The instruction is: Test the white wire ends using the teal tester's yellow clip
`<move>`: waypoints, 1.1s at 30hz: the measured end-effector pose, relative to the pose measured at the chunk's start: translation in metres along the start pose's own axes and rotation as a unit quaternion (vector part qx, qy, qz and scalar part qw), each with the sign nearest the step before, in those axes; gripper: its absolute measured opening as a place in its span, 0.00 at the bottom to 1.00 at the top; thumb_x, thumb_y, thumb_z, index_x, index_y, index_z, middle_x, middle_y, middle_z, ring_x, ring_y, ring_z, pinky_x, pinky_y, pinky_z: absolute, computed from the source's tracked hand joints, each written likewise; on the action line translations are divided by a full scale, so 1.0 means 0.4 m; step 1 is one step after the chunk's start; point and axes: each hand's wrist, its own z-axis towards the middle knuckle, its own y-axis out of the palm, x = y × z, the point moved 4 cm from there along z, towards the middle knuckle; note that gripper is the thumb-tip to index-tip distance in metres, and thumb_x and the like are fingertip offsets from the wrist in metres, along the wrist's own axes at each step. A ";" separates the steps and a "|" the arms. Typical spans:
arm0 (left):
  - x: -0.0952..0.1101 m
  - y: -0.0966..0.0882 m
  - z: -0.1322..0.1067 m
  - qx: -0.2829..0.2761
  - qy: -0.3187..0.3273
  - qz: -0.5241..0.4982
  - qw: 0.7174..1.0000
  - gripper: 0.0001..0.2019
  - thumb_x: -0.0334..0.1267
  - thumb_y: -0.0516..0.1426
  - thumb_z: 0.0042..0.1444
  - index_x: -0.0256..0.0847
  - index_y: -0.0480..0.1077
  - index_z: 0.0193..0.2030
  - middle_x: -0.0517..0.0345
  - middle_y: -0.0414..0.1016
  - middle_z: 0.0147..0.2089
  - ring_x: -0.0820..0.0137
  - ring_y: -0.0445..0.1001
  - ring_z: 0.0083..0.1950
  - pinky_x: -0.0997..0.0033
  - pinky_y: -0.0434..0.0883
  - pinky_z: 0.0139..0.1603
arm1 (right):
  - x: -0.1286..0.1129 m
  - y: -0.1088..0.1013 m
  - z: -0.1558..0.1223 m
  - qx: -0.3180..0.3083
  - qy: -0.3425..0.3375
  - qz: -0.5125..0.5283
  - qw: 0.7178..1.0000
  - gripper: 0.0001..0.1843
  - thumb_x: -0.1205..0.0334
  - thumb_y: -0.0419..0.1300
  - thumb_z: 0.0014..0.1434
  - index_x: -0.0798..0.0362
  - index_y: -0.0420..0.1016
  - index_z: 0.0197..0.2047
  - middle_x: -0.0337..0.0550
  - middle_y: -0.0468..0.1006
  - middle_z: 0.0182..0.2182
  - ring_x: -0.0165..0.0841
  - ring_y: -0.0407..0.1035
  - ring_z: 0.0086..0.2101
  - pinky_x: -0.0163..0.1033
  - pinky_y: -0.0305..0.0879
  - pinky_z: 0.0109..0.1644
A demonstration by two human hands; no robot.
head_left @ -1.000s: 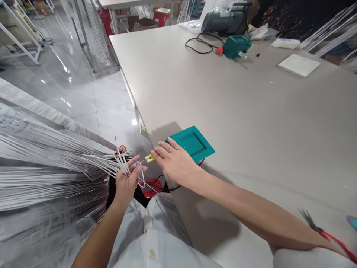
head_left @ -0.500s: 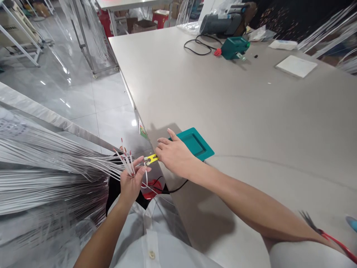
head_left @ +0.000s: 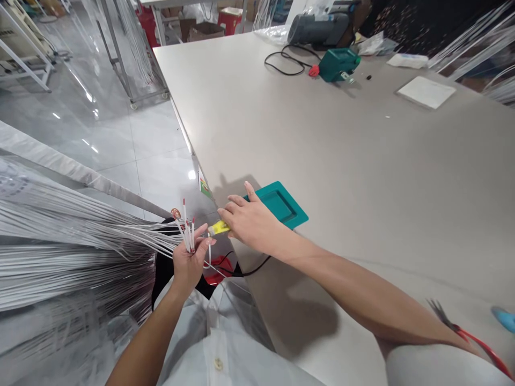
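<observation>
My left hand, closed, holds several white wires with red tips standing up between thumb and fingers. A thin white wire loop hangs from its fingertips. My right hand is palm down at the table edge, its fingers bent over a small yellow piece with a pale end pointing at the left fingertips. My right thumb is hidden, and the piece's exact kind does not show. Partly behind the right hand lies a teal tray with a raised rim.
Thick bundles of white wires hang along a rail at left. On the table stand a grey motor and a green device with a black cord. Red-handled pliers lie by my right forearm. A white pad is far right.
My right fingertips have shifted slightly left over the yellow piece, whose notched shape now shows less. The red-tipped wires in my left hand have drawn closer together and more upright.
</observation>
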 end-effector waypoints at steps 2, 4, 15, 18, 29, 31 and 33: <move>0.001 -0.002 -0.003 0.001 -0.002 -0.007 1.000 0.19 0.38 0.58 0.50 0.34 0.69 0.49 0.55 0.79 0.30 0.65 0.76 0.36 0.64 0.68 0.45 | -0.001 0.005 -0.002 0.003 -0.001 0.002 1.000 0.19 0.57 0.64 0.48 0.57 0.69 0.42 0.48 0.74 0.33 0.43 0.63 0.44 0.61 0.43 0.58; 0.003 -0.004 -0.005 0.006 -0.007 -0.010 1.000 0.20 0.38 0.59 0.49 0.34 0.70 0.49 0.55 0.79 0.30 0.66 0.76 0.36 0.65 0.68 0.45 | -0.004 0.010 -0.003 0.005 -0.004 0.002 1.000 0.22 0.55 0.65 0.48 0.57 0.68 0.45 0.48 0.74 0.33 0.43 0.63 0.44 0.60 0.43 0.58; 0.014 -0.042 -0.031 0.054 -0.038 -0.025 0.997 0.22 0.40 0.59 0.49 0.37 0.66 0.51 0.53 0.79 0.31 0.66 0.76 0.34 0.68 0.70 0.34 | -0.015 -0.021 -0.013 0.059 -0.023 0.070 0.996 0.27 0.46 0.59 0.52 0.59 0.68 0.47 0.52 0.74 0.38 0.44 0.64 0.45 0.55 0.52 0.55; 0.017 -0.060 -0.041 0.096 -0.050 -0.055 0.993 0.15 0.41 0.60 0.47 0.37 0.70 0.41 0.52 0.79 0.32 0.68 0.75 0.31 0.71 0.69 0.29 | -0.056 -0.038 -0.033 0.157 -0.020 0.147 0.976 0.15 0.55 0.54 0.59 0.56 0.71 0.43 0.48 0.75 0.36 0.36 0.68 0.38 0.42 0.63 0.44; 0.042 -0.046 -0.089 0.122 0.001 -0.019 0.992 0.07 0.39 0.61 0.46 0.37 0.73 0.27 0.59 0.74 0.23 0.71 0.71 0.26 0.73 0.68 0.28 | -0.149 0.013 -0.016 0.209 0.135 0.435 0.865 0.10 0.63 0.53 0.58 0.54 0.75 0.33 0.43 0.74 0.26 0.29 0.68 0.28 0.33 0.65 0.31; 0.033 -0.043 -0.092 0.115 -0.007 -0.019 0.993 0.06 0.38 0.60 0.46 0.37 0.73 0.26 0.60 0.74 0.23 0.72 0.70 0.25 0.73 0.68 0.28 | -0.153 0.016 -0.015 0.229 0.101 0.425 0.870 0.11 0.65 0.51 0.58 0.55 0.75 0.33 0.43 0.73 0.26 0.29 0.68 0.28 0.33 0.65 0.31; 0.027 -0.040 -0.091 0.090 -0.012 -0.033 0.995 0.06 0.38 0.60 0.46 0.37 0.73 0.26 0.60 0.74 0.23 0.72 0.70 0.26 0.73 0.68 0.29 | -0.155 0.023 -0.017 0.226 0.071 0.412 0.880 0.11 0.66 0.51 0.58 0.56 0.74 0.33 0.44 0.72 0.26 0.30 0.67 0.28 0.34 0.64 0.31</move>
